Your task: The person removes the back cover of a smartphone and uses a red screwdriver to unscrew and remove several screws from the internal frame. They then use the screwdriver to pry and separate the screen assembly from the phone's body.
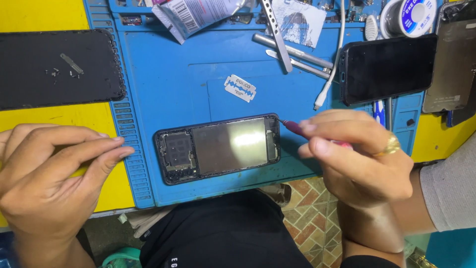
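Nearest, the person's left hand point(54, 173) is hovering over the edge of the yellow bench top point(29, 17), fingers loosely curled and spread, holding nothing, its fingertips just reaching the ribbed left border of the blue silicone repair mat point(163, 74). Across from it, the right hand point(357, 159), wearing a gold ring, is pinching a slim red-handled precision screwdriver point(293, 128) between thumb and fingers, and the metal tip is pointing at the top right corner of the opened black smartphone point(218, 147), which is lying lengthwise on the mat's near part with its back removed, a shiny metal plate and a dark circuit area showing. Judging from this, the step is going best if the tip is sitting square in whatever small fastener it is meeting, pressed straight along the shaft and turned gently, while the free hand is steadying the phone frame so it is not sliding. Just beyond the phone, a silver double-edged razor blade point(240, 88) is lying flat on the mat, well apart from both hands. Farther left, a black phone back cover point(59, 67) is holding tiny screws and a small metal bracket. Farther right, a second dark phone point(389, 67) with a white cable point(329, 79) is resting near metal tweezers point(277, 37).
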